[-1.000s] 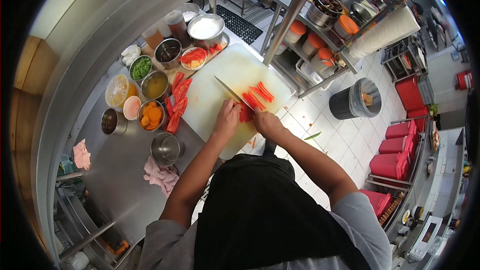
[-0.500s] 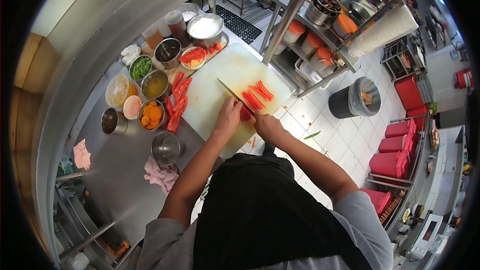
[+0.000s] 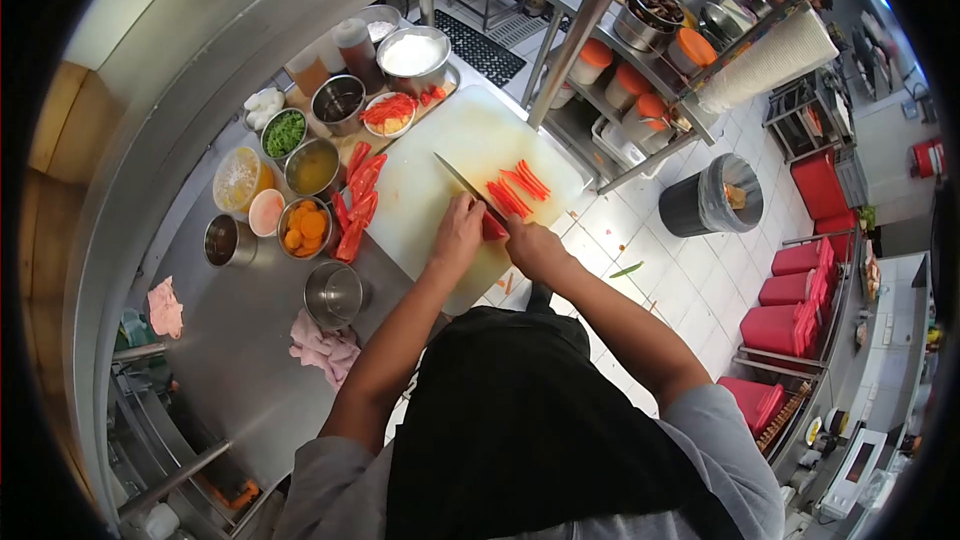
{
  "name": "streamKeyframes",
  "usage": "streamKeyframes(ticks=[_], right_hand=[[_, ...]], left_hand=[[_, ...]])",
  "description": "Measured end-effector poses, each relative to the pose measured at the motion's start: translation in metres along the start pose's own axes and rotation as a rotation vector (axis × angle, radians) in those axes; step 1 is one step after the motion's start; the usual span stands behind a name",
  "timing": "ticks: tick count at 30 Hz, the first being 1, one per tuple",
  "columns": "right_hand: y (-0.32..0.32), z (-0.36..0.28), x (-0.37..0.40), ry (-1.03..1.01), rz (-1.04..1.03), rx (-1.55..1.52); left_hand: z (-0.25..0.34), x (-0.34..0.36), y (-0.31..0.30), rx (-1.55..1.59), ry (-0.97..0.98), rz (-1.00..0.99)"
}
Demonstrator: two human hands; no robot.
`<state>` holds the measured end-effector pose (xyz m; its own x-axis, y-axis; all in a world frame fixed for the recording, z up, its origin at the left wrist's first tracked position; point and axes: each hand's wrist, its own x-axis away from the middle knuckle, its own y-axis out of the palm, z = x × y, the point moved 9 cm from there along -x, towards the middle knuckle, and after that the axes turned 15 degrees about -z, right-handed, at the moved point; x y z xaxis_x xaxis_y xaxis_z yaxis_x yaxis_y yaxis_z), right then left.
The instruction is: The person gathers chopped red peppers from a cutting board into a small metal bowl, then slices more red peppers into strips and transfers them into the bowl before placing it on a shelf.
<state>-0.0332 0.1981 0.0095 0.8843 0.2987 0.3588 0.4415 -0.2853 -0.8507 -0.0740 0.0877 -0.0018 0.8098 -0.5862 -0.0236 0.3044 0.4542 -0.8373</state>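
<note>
Our left hand [image 3: 457,228] has its fingers curled onto the red pepper piece [image 3: 492,228] at their 3 o'clock, near edge of the cutting board [image 3: 440,140]; right hand [image 3: 535,245] closed round the knife [image 3: 462,183], blade axis running to 10 o'clock.

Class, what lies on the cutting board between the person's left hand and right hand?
In the head view, a red pepper piece lies between the left hand and the right hand, under the knife.

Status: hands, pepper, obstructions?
Left hand pins red pepper piece on cutting board. Right hand grips knife, blade at pepper. Cut strips beside blade.
</note>
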Motion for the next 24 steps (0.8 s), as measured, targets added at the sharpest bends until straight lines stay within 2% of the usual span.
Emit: streamKeyframes(ticks=[3,5,10,12,14,18,21,24], right_hand=[[0.012,0.006,0.007,0.101,-0.073,-0.053],[0.023,0.012,-0.011,0.083,-0.023,-0.032],[0.008,0.004,0.003,0.073,-0.055,-0.083],[0.016,0.006,0.003,0.091,-0.063,-0.103],[0.023,0.007,-0.012,0.042,0.033,-0.013],[0.008,-0.002,-0.008,0.022,-0.034,0.013],[0.025,0.006,-0.002,0.094,-0.078,-0.079],[0.025,0.001,-0.011,0.071,-0.001,-0.075]], left_hand=[[0.000,0.002,-0.001,0.042,-0.012,0.038],[-0.002,-0.002,-0.004,0.062,0.001,0.046],[-0.011,0.000,-0.002,0.090,0.015,-0.019],[-0.007,0.002,-0.007,0.122,0.074,0.089],[-0.011,-0.001,-0.009,0.148,0.056,0.075],[-0.009,0.005,-0.011,0.112,0.013,0.062],[-0.010,0.005,-0.009,0.200,0.001,0.019],[-0.013,0.004,-0.006,0.181,0.032,0.025]])
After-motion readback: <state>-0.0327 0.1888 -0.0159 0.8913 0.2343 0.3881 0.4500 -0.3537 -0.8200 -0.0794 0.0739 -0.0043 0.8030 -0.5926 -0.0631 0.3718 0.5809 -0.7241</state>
